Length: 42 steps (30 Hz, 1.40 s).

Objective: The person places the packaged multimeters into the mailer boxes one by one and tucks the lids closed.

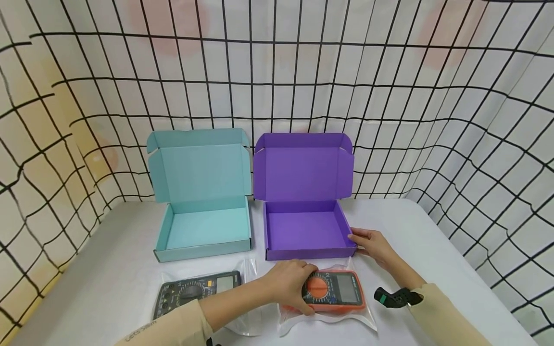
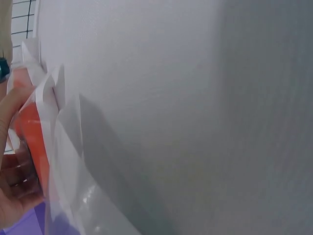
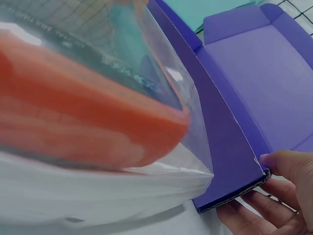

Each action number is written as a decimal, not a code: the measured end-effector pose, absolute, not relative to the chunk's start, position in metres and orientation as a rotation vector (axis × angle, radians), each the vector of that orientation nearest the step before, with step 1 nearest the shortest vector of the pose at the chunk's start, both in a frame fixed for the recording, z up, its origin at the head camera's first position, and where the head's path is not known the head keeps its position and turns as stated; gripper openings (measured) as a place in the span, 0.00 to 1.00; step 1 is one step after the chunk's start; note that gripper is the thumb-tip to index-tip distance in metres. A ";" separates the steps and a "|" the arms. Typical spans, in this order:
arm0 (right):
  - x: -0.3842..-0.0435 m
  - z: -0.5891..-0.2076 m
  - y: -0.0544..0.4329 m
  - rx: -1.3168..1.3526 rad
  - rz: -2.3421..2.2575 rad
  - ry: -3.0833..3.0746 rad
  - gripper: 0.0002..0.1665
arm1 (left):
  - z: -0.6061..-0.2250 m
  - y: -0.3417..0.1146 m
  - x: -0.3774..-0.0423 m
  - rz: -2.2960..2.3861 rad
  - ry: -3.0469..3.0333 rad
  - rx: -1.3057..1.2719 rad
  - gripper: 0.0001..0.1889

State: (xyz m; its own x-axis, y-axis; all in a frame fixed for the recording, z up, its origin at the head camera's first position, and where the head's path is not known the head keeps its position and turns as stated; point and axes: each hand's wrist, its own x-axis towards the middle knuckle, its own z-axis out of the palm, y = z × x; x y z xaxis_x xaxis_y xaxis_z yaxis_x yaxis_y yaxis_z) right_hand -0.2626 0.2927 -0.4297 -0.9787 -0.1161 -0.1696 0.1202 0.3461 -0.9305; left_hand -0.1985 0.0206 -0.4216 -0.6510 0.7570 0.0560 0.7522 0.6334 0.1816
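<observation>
My left hand (image 1: 291, 284) grips the left end of an orange multimeter (image 1: 342, 288) in a clear plastic bag (image 1: 296, 323), thumb on the near side and fingers across the far side. In the right wrist view the orange multimeter (image 3: 98, 127) is tilted close in front of the purple box (image 3: 222, 127). My right hand (image 1: 373, 246) pinches the front right corner of the open purple box (image 1: 309, 253), its thumb at the wall's top edge and fingers outside. The left wrist view has the bagged multimeter (image 2: 34, 137) at its left edge, under the fingers (image 2: 14, 105).
A black multimeter (image 1: 190, 291) in a clear bag lies left, partly behind my left forearm. The open teal box (image 1: 203, 251) stands left of the purple one, both lids raised. Black wire grid (image 1: 303, 84) surrounds the white table (image 1: 125, 269) at the back and sides.
</observation>
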 end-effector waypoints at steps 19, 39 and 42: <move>-0.263 -0.430 0.294 0.050 -1.687 2.333 0.34 | -0.412 0.011 -0.204 0.291 2.835 1.438 0.42; -0.265 -0.427 0.295 0.102 -1.648 2.319 0.34 | -0.365 -0.008 -0.213 0.357 2.867 1.453 0.43; -0.265 -0.428 0.295 0.107 -1.663 2.305 0.34 | -0.364 -0.010 -0.215 0.368 2.865 1.445 0.43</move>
